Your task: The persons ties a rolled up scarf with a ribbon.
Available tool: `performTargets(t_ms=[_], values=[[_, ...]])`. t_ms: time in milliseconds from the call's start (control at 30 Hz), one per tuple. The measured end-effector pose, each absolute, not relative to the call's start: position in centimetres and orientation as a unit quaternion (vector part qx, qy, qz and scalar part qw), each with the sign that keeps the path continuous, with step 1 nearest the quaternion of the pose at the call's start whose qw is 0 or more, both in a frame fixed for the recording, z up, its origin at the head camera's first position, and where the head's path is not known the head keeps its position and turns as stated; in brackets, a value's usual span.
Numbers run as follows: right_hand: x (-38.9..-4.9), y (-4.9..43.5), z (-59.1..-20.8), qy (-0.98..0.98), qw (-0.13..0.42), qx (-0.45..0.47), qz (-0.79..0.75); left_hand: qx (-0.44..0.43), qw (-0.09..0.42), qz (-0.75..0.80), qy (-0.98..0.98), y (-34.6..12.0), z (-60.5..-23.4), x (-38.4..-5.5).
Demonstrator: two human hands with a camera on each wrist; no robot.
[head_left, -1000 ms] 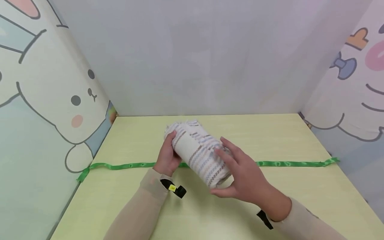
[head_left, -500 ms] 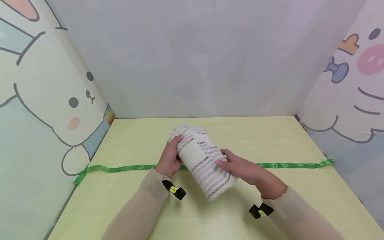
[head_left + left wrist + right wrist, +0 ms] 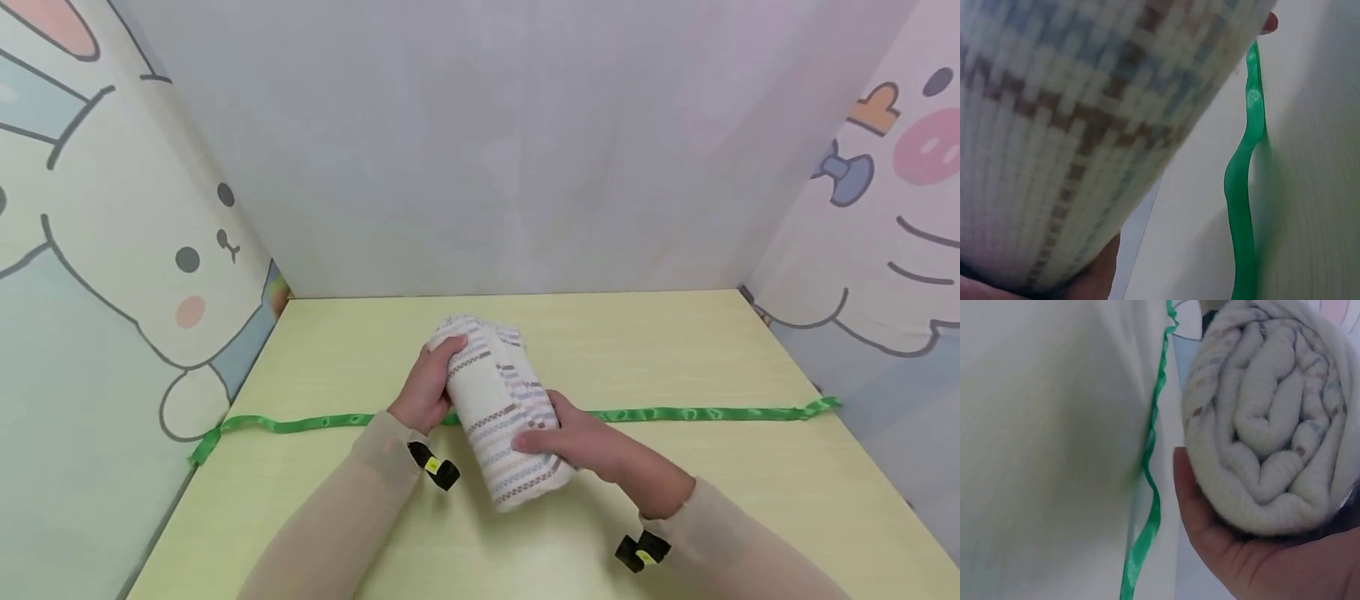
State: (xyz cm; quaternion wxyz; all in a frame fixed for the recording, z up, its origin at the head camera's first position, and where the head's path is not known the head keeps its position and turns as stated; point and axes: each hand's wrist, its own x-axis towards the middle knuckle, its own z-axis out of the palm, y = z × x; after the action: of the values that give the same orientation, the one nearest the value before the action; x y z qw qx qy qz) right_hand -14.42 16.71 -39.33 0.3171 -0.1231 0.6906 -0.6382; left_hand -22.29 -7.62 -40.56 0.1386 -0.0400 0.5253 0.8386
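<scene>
A rolled white towel (image 3: 487, 400) with blue and brown woven stripes is held up over the middle of the table, slanting from far left to near right. The left hand (image 3: 431, 383) grips its far end, thumb on top. Lower down, the right hand (image 3: 581, 437) holds the near end from the right side, with its thumb across the striped face. The right wrist view shows the coiled layers at the roll's end (image 3: 1266, 419) and the right hand (image 3: 1260, 556) curved round it. Close up in the left wrist view, the towel (image 3: 1072, 125) hides most of the left hand.
A green ribbon (image 3: 712, 413) stretches across the pale yellow table (image 3: 360, 500) from side to side, passing behind the towel. A plain grey-white wall (image 3: 487, 167) rises at the back. Side panels carry cartoon animals, a rabbit (image 3: 150, 250) on the left.
The right hand has come from spread fingers near the roll's end to a grip on its side. The towel has turned steeper, its near end swinging toward the person and left.
</scene>
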Motion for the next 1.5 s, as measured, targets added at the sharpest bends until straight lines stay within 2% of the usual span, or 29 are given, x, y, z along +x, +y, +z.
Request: performTargets(t_ms=[267, 433, 1000, 1500], values=[[-13.6, 15.9, -40.7, 0.693, 0.295, -0.129, -0.645, -0.037, 0.181, 0.769, 0.612, -7.3, -40.6, -22.8], [-13.9, 15.7, -41.4, 0.666, 0.294, -0.16, -0.667, 0.002, 0.198, 0.726, 0.658, -7.3, -41.5, -23.2], [-14.9, 15.9, -43.0, 0.701, 0.253, -0.127, -0.654, 0.052, 0.213, 0.648, 0.729, -5.1, -42.3, -26.6], [-15.2, 15.8, -42.9, 0.716, 0.255, -0.099, -0.643, 0.001, 0.226, 0.608, 0.761, -4.5, -42.3, -26.9]])
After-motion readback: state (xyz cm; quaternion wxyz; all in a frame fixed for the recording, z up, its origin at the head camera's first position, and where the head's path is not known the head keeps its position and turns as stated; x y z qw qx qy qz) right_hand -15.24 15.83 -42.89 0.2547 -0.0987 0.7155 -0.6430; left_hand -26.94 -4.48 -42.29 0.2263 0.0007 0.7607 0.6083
